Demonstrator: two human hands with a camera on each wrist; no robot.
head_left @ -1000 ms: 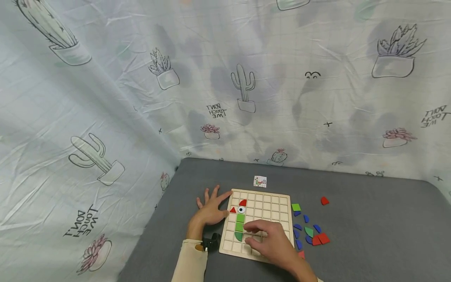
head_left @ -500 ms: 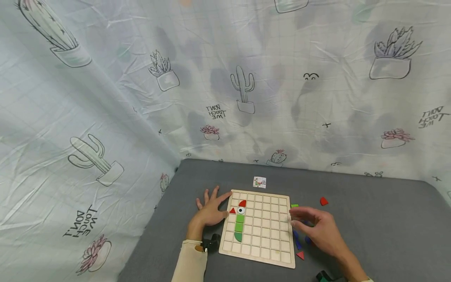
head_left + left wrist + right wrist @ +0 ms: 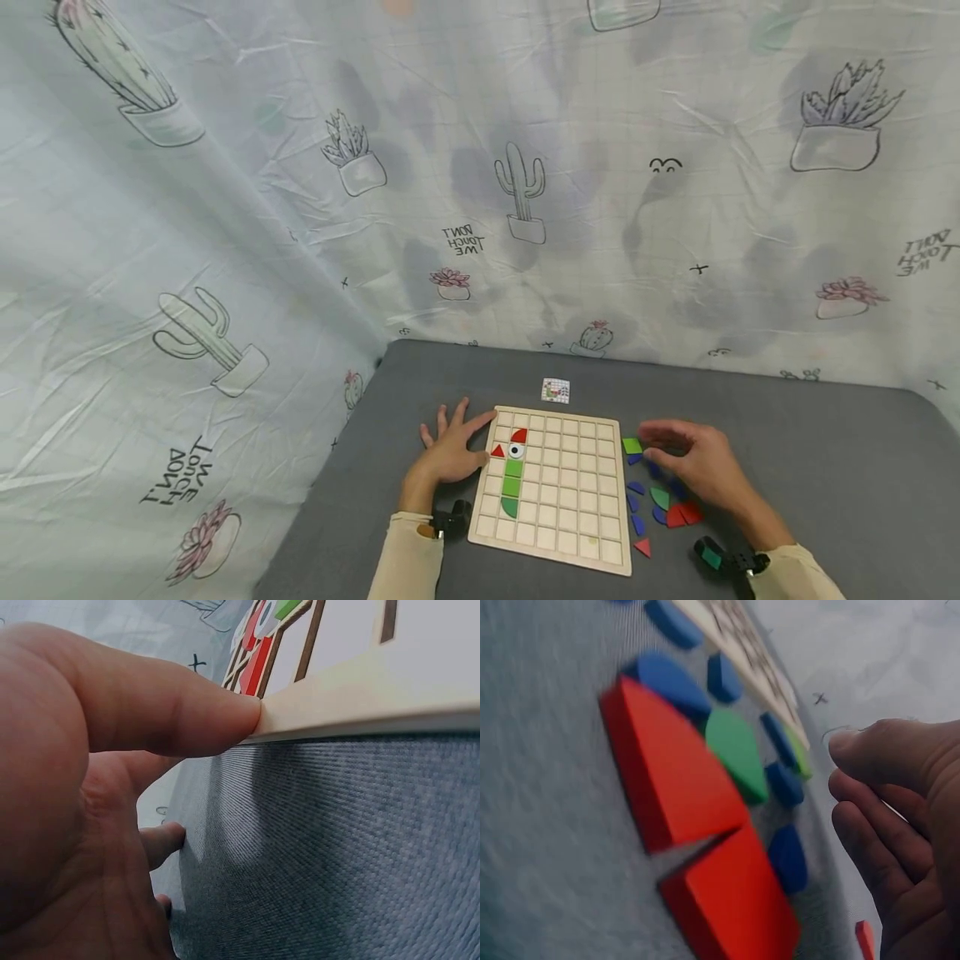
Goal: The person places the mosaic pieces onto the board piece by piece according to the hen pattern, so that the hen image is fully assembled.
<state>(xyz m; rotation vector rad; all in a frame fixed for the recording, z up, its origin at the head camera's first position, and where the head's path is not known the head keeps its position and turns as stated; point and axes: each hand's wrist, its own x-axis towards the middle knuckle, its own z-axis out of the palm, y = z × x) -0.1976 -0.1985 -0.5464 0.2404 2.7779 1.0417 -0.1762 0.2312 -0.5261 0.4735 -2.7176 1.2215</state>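
A wooden grid board point(image 3: 573, 479) lies on the table. In its left columns sit a red triangle point(image 3: 498, 451), a red quarter-round piece point(image 3: 519, 435), a white eye tile point(image 3: 516, 451), two light green squares point(image 3: 512, 487) and a dark green quarter-round piece point(image 3: 509, 507). My left hand point(image 3: 447, 457) rests at the board's left edge, thumb and index finger touching it, fingers spread. In the left wrist view the thumb point(image 3: 172, 709) presses the rim. Right of the board, my right hand point(image 3: 701, 460) hovers beside a loose light green square point(image 3: 632, 446), fingers loosely bent, holding nothing.
Loose pieces lie right of the board: several blue ones point(image 3: 724, 677), a green leaf-shaped piece point(image 3: 735, 754), red pieces point(image 3: 667, 769) and a red triangle point(image 3: 642, 547). A small printed card point(image 3: 556, 390) lies behind the board. Patterned cloth point(image 3: 600, 208) hangs behind the table.
My right hand has moved from over the board's dark green piece out to the right, past the board's edge, to the loose pieces. The left hand stays at the board's edge.
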